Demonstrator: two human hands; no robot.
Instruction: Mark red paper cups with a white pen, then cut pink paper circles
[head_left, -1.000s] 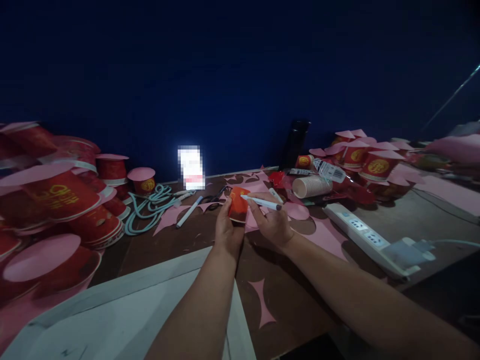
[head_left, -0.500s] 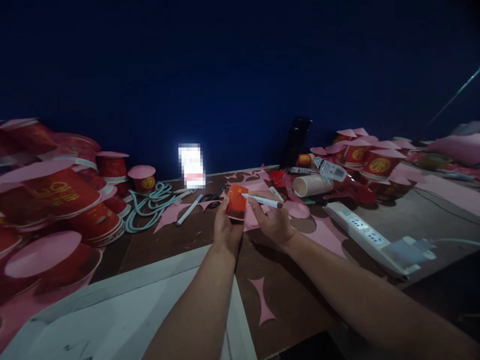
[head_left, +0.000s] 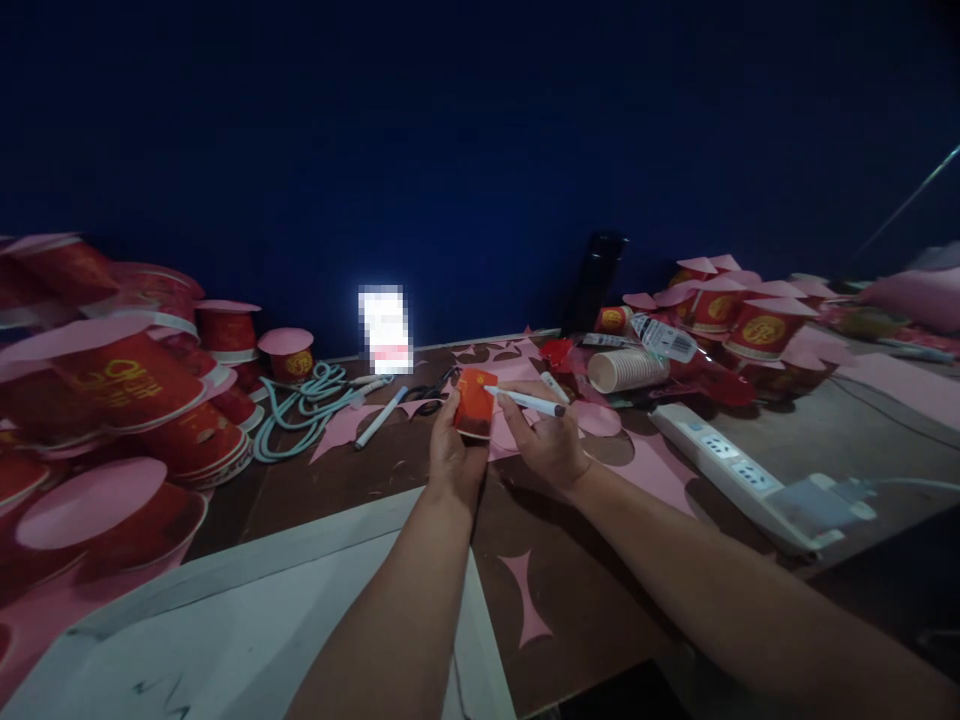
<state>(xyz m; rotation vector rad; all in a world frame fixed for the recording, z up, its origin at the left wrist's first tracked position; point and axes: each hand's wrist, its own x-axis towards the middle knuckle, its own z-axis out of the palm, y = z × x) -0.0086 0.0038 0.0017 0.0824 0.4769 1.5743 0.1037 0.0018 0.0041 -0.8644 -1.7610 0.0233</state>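
A small red paper cup (head_left: 475,404) with yellow marks is held by my left hand (head_left: 453,458), its fingers closed around the side and base. My right hand (head_left: 549,440) grips a white marker pen (head_left: 531,401) with a dark end. The pen's tip meets or nearly meets the cup's right side; contact is too small to be sure of. Under and behind my hands lies pink paper (head_left: 660,470) with round holes cut out of it. A second marker (head_left: 381,417) rests on the brown table to the left.
Red cups with pink paper discs crowd the left (head_left: 142,390) and right (head_left: 765,330). A coiled pale cable (head_left: 300,415), a lit phone-like screen (head_left: 386,330), stacked cups (head_left: 628,371), a dark bottle (head_left: 598,280) and a power strip (head_left: 720,465) surround the hands. A white board (head_left: 247,620) lies in front.
The whole view has shifted very slightly. Both hands keep their hold on cup and marker, in nearly the same place.
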